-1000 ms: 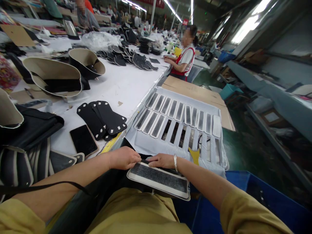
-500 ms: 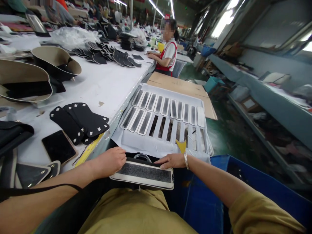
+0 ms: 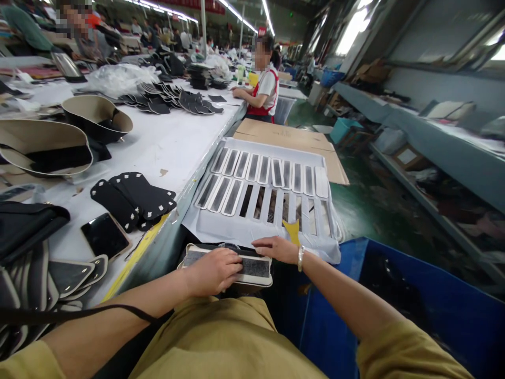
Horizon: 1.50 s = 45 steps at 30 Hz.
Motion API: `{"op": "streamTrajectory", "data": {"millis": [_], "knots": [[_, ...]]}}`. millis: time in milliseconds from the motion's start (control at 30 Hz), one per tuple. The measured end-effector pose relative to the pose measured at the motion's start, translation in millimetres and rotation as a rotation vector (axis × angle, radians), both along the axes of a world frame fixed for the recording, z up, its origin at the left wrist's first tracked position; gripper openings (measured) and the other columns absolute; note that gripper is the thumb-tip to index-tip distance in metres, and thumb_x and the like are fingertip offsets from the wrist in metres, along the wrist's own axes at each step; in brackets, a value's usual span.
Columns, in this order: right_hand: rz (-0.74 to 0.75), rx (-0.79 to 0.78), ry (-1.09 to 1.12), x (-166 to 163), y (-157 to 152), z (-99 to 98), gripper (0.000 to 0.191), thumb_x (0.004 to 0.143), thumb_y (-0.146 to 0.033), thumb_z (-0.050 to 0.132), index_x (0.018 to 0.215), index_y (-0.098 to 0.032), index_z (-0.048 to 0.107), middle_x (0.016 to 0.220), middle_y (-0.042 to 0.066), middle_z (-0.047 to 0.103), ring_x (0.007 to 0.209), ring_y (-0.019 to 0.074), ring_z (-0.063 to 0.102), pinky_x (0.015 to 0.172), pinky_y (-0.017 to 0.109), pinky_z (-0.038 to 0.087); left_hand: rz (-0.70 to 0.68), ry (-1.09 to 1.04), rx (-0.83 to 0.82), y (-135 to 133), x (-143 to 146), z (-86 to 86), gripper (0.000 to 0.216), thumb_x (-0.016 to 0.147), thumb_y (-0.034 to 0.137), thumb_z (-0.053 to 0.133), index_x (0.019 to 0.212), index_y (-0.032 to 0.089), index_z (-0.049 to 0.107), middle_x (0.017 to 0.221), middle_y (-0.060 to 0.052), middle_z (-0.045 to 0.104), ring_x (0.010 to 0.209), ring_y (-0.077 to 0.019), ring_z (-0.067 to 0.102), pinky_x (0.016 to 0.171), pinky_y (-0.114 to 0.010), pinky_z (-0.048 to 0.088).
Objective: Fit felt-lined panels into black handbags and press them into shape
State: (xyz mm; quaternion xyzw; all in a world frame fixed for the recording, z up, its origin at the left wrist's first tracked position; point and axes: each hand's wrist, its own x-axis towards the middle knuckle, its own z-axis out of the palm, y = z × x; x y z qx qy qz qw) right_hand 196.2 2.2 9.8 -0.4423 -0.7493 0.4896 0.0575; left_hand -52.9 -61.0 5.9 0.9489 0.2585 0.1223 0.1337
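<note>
Your left hand [image 3: 215, 271] lies over the middle of the pad [image 3: 258, 268], fingers curled down on it, pinning it on your lap. The pad sits just short of the near edge of the tray [image 3: 221, 231]. Your right hand [image 3: 276, 248] is flat and holds nothing. Its fingertips rest at the pad's far edge, right under the tray's lip.

Going by the tray, you look well past halfway. The far row is full. The near row is filled only at its left end, and the rest of it is open slots [image 3: 258, 204], so that stretch is what is left, along with the pad under your hands.

The count:
- The far row has ten pads [image 3: 252, 166]. Nine are dark face up, and the one at the right end shows white.
- The near row has three pads at the left, then about seven open slots. The last ones on the right are too squeezed to count surely.
- You have one pad in hand. I cannot tell whether more lie beneath it.
- One yellow tag [image 3: 292, 231] sits on the tray's near edge, just beyond your right hand.
- One phone [image 3: 104, 235] lies on the table [image 3: 177, 142] to your left.
- One blue bin [image 3: 394, 295] stands to your right.
</note>
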Motion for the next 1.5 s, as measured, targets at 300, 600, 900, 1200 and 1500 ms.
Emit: {"op": "streamTrajectory", "data": {"millis": [300,600,900,1200,1500], "knots": [[-0.119,0.767,0.069,12,-111,-8.4,0.014,0.079,-0.026,0.063,0.092,-0.022,0.067,0.107,0.007,0.064,0.111,0.0242,0.051,0.100,0.050,0.035,0.176,-0.214,-0.052,-33,30,-13.6,0.015,0.086,0.028,0.053,0.086,0.022,0.067,0.104,-0.002,0.066,0.098,-0.0199,0.055,0.088,-0.036,0.040],[-0.178,0.939,0.035,4,-120,-24.4,0.012,0.082,-0.018,0.057,0.080,-0.024,0.068,0.102,0.004,0.065,0.116,0.0217,0.048,0.104,0.049,0.030,0.243,-0.251,-0.016,-38,36,-20.4,0.014,0.086,0.024,0.053,0.089,0.023,0.068,0.102,0.000,0.068,0.099,-0.0201,0.054,0.088,-0.037,0.039],[-0.371,0.927,0.028,-8,-125,-30.1,0.013,0.080,-0.015,0.056,0.075,-0.021,0.067,0.110,0.007,0.061,0.117,0.0241,0.046,0.103,0.050,0.031,0.299,-0.262,-0.031,-36,40,-24.5,0.013,0.083,0.020,0.057,0.087,0.024,0.069,0.098,-0.001,0.068,0.100,-0.0196,0.053,0.089,-0.038,0.040],[-0.534,0.964,-0.079,-26,-140,-33.3,0.014,0.078,-0.011,0.053,0.074,-0.020,0.063,0.124,0.008,0.052,0.124,0.0269,0.039,0.104,0.052,0.029,0.395,-0.268,-0.121,-41,50,-16.6,0.015,0.084,0.020,0.056,0.076,0.021,0.069,0.093,-0.001,0.068,0.092,-0.0187,0.055,0.087,-0.036,0.041],[-0.676,0.757,-0.034,-34,-141,-35.5,0.007,0.077,-0.013,0.052,0.072,-0.018,0.051,0.135,0.015,0.039,0.131,0.0277,0.029,0.103,0.047,0.032,0.509,-0.152,-0.164,-43,62,-4.0,0.014,0.080,0.018,0.057,0.066,0.018,0.062,0.086,-0.002,0.064,0.085,-0.0181,0.052,0.079,-0.034,0.040]]}}
